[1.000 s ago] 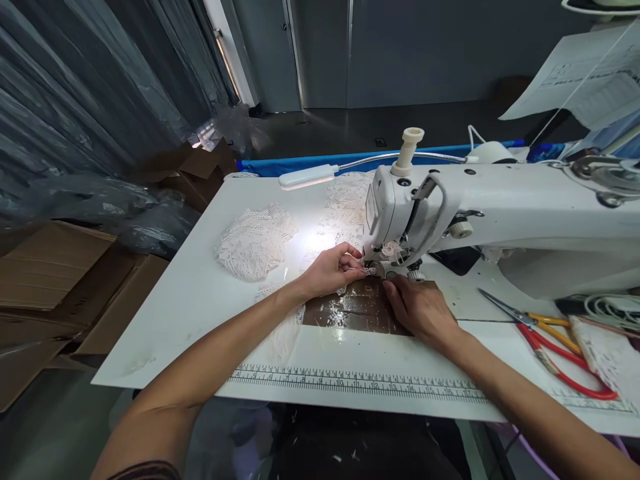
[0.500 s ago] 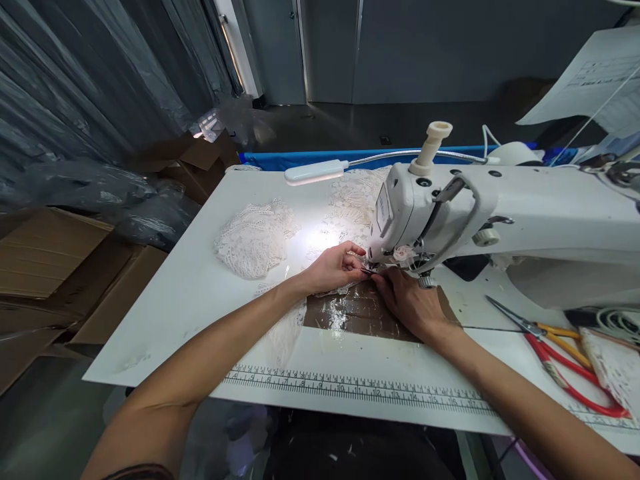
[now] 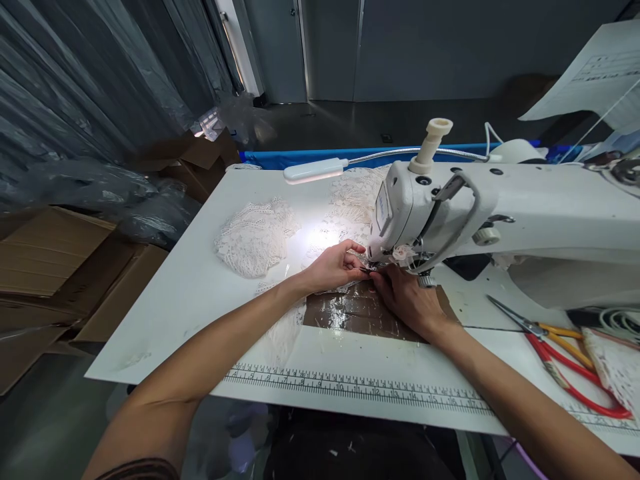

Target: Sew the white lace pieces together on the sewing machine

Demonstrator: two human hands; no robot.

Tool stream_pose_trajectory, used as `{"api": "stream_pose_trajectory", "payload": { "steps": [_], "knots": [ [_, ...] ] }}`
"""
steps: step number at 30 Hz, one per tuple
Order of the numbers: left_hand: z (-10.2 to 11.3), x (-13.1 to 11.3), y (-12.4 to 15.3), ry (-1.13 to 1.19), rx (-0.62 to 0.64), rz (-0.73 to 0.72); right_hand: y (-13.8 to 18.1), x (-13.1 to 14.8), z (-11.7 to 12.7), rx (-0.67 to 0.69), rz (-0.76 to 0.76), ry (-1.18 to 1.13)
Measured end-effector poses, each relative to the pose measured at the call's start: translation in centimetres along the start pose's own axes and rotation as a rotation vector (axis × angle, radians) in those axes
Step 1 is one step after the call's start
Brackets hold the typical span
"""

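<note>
The left hand (image 3: 334, 268) is almost closed: its thumb and fingers are pinched together on a small piece (image 3: 367, 270), which is too small for me to name. This piece is just below the head of the white sewing machine (image 3: 540, 200), near its needle area. The right hand (image 3: 411, 301) is beside it, with the fingers partly bent and the fingertips near the same piece; I cannot tell if they grip it.

Under the hands, a brown shiny sheet (image 3: 350, 317) lies on the white desk (image 3: 180, 290). One pile of white lace (image 3: 254, 240) is to the left of the machine, and another lace heap (image 3: 353, 197) is behind the left hand. A lace strip (image 3: 286, 340) lies partly under the left forearm. A slim lamp (image 3: 315, 171) gives light from above. At the right, scissors (image 3: 533, 328) with red handles rest on the desk, and a ruler scale (image 3: 360, 387) runs along the near edge.
</note>
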State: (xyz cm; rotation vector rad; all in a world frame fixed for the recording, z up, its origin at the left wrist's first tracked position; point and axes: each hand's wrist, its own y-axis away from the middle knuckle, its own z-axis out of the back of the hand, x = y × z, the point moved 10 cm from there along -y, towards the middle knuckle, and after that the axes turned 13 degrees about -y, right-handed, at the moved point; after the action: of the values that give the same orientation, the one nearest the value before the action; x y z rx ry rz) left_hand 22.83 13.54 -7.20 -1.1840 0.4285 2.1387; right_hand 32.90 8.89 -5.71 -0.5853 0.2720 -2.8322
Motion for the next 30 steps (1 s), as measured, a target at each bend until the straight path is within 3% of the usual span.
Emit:
{"api": "stream_pose_trajectory", "payload": {
  "steps": [3, 6, 10, 14, 18, 24, 30],
  "knots": [
    [-0.1, -0.3, 0.0, -0.031, -0.004, -0.017, -0.1, 0.6, 0.3, -0.025, 0.016, 0.008],
    [0.5, -2.2, 0.7, -0.128, 0.032, -0.069, 0.6, 0.9, 1.1, -0.036, 0.035, -0.024],
    [1.8, -6.6, 2.5, -0.546, 0.121, -0.24, 3.6, 1.4, 2.8, -0.006, 0.239, -0.165],
    [3.9, -8.8, 2.8, -0.782, -0.066, -0.303, 5.7, -2.2, 4.7, -0.042, 0.18, -0.113],
    [2.8, -8.0, 1.4, -0.729, -0.156, -0.299, 6.0, -5.2, 6.1, -0.168, 0.122, -0.008],
    [1.4, -4.7, -0.6, -0.623, -0.124, -0.142, 5.3, -4.7, 5.2, -0.189, 0.174, -0.169],
    [0.8, -4.4, -0.7, -0.748, -0.046, -0.168, 5.6, -4.4, 4.1, -0.159, 0.181, -0.22]
  ]
}}
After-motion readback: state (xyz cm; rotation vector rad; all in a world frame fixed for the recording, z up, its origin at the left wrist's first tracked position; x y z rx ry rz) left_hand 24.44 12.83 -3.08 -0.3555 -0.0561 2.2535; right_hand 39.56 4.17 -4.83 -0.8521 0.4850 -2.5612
